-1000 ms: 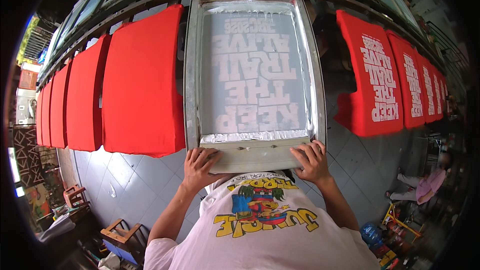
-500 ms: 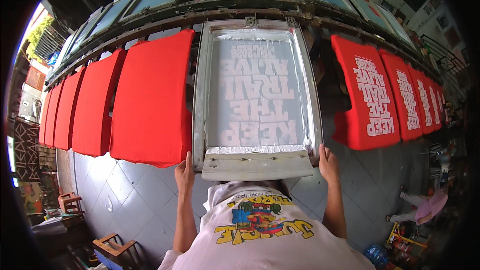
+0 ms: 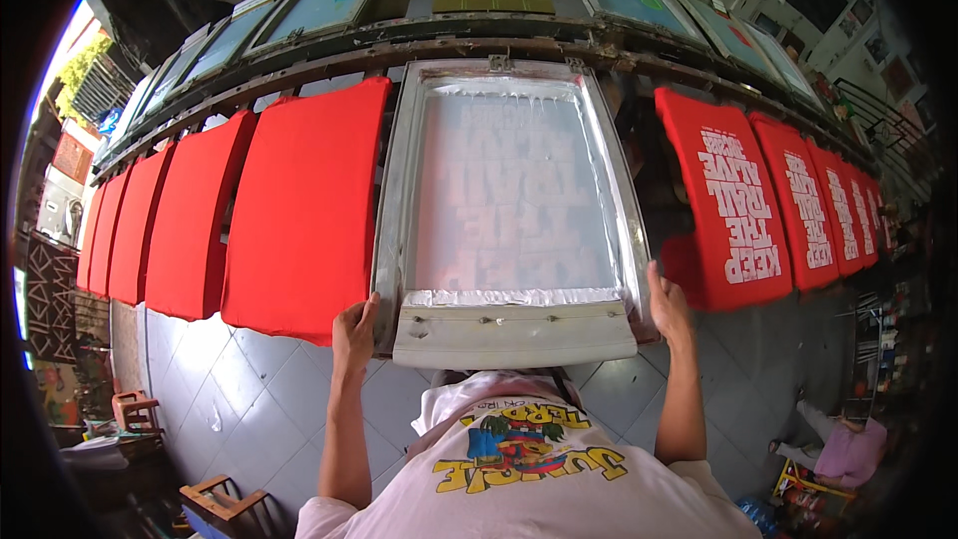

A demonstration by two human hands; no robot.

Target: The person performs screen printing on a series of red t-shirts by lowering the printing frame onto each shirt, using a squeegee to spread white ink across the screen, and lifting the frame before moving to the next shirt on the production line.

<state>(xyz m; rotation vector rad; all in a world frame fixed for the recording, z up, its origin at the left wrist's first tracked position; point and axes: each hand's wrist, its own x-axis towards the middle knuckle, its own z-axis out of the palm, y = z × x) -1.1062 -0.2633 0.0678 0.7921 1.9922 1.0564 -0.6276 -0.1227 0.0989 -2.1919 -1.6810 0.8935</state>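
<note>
A screen-printing frame (image 3: 387,210) with a pale mesh lies in front of me. Its near end looks lifted, and white lettering shows faintly and blurred through the mesh. My left hand (image 3: 353,334) is closed on the near left corner, with the thumb up along the side rail. On the opposite corner, my right hand (image 3: 670,309) grips the right rail the same way. A wide squeegee (image 3: 514,337) with a pale holder rests across the near end between my hands. White ink lines the mesh edges. The fingers under the frame are hidden.
To the left hang several plain red shirts (image 3: 304,215) on boards. Red shirts with white print (image 3: 736,200) stand in a row to the right. More frames (image 3: 324,0) lean along the rail at the back. A wooden chair (image 3: 222,501) and a person in pink (image 3: 850,451) are lower down.
The frame's near end has come up toward me, and the lettering beneath looks fainter. Both hands have risen slightly with it, keeping hold of its corners.
</note>
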